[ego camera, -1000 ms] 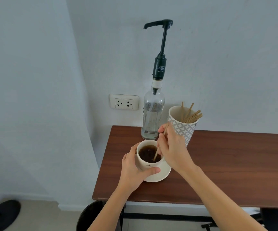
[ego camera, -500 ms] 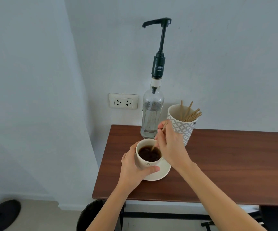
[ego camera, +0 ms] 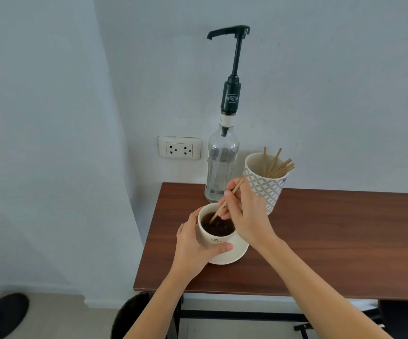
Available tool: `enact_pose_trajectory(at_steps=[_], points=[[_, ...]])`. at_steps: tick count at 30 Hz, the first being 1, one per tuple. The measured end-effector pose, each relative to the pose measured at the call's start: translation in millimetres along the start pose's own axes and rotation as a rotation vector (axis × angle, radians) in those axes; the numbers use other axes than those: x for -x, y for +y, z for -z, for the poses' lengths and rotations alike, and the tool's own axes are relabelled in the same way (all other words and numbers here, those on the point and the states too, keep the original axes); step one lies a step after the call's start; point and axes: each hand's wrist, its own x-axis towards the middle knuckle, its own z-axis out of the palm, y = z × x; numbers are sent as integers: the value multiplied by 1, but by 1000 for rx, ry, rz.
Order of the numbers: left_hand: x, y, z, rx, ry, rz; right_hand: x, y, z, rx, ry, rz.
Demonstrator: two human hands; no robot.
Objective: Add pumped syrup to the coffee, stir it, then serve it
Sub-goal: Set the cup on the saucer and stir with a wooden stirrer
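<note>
A cream coffee cup [ego camera: 213, 238] full of dark coffee stands on a cream saucer [ego camera: 237, 253] near the left end of the brown table [ego camera: 332, 241]. My left hand [ego camera: 194, 248] wraps around the cup's left and front side. My right hand [ego camera: 247, 214] pinches a wooden stir stick [ego camera: 225, 204], whose lower end dips into the coffee at the cup's far left. Behind the cup stands a clear glass syrup bottle [ego camera: 220, 170] with a tall black pump [ego camera: 232, 69], its spout pointing left.
A white patterned holder [ego camera: 264, 184] with several wooden stir sticks stands right of the bottle, just behind my right hand. A wall socket [ego camera: 179, 148] sits left of the bottle. A dark bin [ego camera: 134, 316] is under the table's left edge.
The stir stick's tip has moved around inside the cup, from the right side toward the far left. My left hand has kept its hold on the cup.
</note>
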Motion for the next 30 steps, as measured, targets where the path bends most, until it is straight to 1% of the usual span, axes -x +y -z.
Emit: enact_pose_trajectory(at_steps=[4,8,13,17,19,20,23,26,28,30], points=[[1,2,0,6,14,0,-4,9,11,119,56,32],[1,3,1,11,8,-3,2,-1,4,-34,-4,-62],[2,4,2,1,14,1,-2,1,10,20,70,-9],[2,7,2,2,17,-1,6,-9,30,8,165,96],[3,8,2,-5,17,2,11,-11,34,13,147,123],[3,8,2,-5,15,4,13,-12,35,12,143,128],[3,10,2,-2,15,7,15,-14,40,-33,200,145],[5,12,3,-16,19,5,15,-13,44,-29,186,152],[5,13,3,-14,12,20,15,-9,47,-27,230,147],[6,15,3,-16,9,37,14,-6,49,-48,223,124]])
